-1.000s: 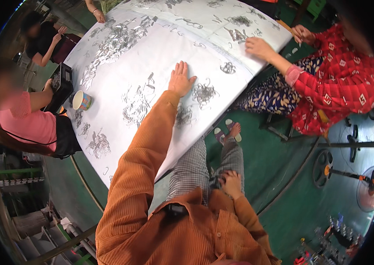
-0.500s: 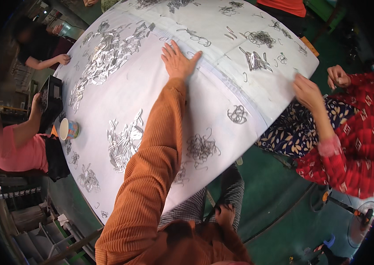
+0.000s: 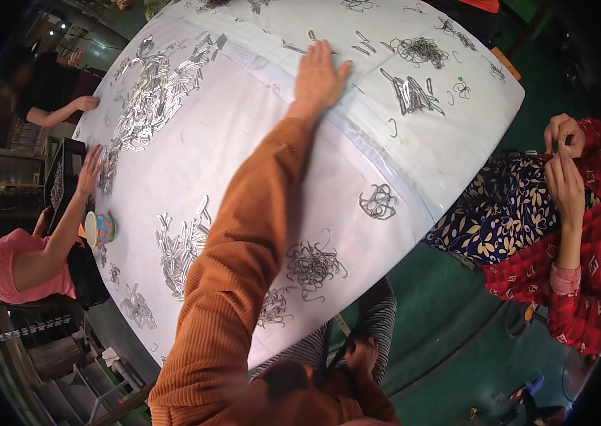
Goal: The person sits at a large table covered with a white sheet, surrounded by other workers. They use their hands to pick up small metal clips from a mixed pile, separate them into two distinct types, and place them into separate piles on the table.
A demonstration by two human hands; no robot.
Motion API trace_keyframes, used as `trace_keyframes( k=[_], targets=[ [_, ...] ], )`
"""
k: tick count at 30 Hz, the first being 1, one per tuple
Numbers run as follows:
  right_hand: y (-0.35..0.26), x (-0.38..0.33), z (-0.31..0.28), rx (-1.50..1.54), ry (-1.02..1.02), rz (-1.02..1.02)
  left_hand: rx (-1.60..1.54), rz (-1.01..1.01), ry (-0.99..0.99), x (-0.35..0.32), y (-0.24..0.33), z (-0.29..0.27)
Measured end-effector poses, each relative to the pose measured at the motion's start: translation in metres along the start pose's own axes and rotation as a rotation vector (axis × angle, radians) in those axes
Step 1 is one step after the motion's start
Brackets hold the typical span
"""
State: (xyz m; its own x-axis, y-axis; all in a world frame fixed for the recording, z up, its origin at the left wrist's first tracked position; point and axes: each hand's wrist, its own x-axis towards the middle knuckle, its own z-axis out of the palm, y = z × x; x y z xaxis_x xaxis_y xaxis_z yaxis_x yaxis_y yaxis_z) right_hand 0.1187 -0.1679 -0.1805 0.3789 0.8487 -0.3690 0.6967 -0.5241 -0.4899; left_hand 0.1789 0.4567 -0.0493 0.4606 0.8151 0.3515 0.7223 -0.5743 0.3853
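My left hand (image 3: 320,78) lies palm down on the white-covered table (image 3: 244,106), fingers stretched and thumb apart. A few thin dark metal pieces (image 3: 295,48) lie beside its fingertips; whatever is under the palm is hidden. My right hand (image 3: 361,356) is low by my leg, below the table edge, in shadow, and its fingers are hard to make out. Near my left forearm are a heap of short silver metal strips (image 3: 181,248) and a tangle of dark hooked wires (image 3: 315,264). A smaller bundle of hooked wires (image 3: 377,202) sits to the right.
A large spread of silver strips (image 3: 155,96) covers the far left. More wire tangles (image 3: 420,51) and longer looped pieces (image 3: 412,94) lie at the far right. A paper cup (image 3: 100,228) stands at the left edge. Co-workers sit left and right; one wears a red patterned sleeve (image 3: 588,312).
My left hand has slid farther away and to the right across the table. The right-hand co-worker has brought both hands together; the one in pink has reached a hand to the table edge.
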Motion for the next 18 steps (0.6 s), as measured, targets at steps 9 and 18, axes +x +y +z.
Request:
trace_keyframes(
  k=[9, 18],
  targets=[
    [0.004, -0.013, -0.005, 0.071, 0.088, -0.05, -0.528, -0.094, 0.01, -0.013, 0.053, -0.003],
    [0.025, -0.024, 0.008, 0.303, 0.177, -0.125, -0.262, 0.02, -0.095, -0.134, -0.104, -0.231]
  ],
)
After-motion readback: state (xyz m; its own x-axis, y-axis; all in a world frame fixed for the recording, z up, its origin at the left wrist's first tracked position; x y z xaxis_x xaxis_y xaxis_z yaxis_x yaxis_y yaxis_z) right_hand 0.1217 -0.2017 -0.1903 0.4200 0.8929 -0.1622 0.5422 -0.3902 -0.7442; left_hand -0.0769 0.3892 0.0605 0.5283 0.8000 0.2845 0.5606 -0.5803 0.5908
